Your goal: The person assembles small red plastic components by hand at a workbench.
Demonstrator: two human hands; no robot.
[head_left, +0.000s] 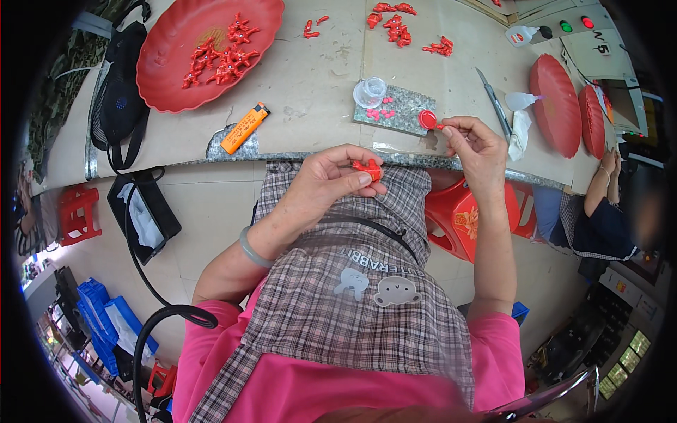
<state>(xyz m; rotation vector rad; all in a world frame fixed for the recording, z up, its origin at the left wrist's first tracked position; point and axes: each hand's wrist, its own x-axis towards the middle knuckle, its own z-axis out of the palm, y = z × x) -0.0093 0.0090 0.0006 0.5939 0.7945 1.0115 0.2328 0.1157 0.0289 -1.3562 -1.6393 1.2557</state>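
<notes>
My left hand (337, 175) holds a small glossy red figurine (369, 168) between thumb and fingers, just off the table's front edge. Between the thumb and fingertips of my right hand (477, 146) is a small red piece (441, 127). It meets or nearly meets the edge of a round red cap (427, 118), which sits at the right end of a speckled stone slab (403, 121). Several tiny pink pieces (374, 113) lie on this slab beside a clear plastic cup (374, 89).
A large red scalloped tray (159, 74) at the left holds several red figurines. More red figurines (397, 32) lie at the back. An orange lighter (245, 128), silver tweezers (493, 101), a dropper bottle (520, 101) and red trays (556, 106) lie around. A co-worker's arm (599, 187) shows at right.
</notes>
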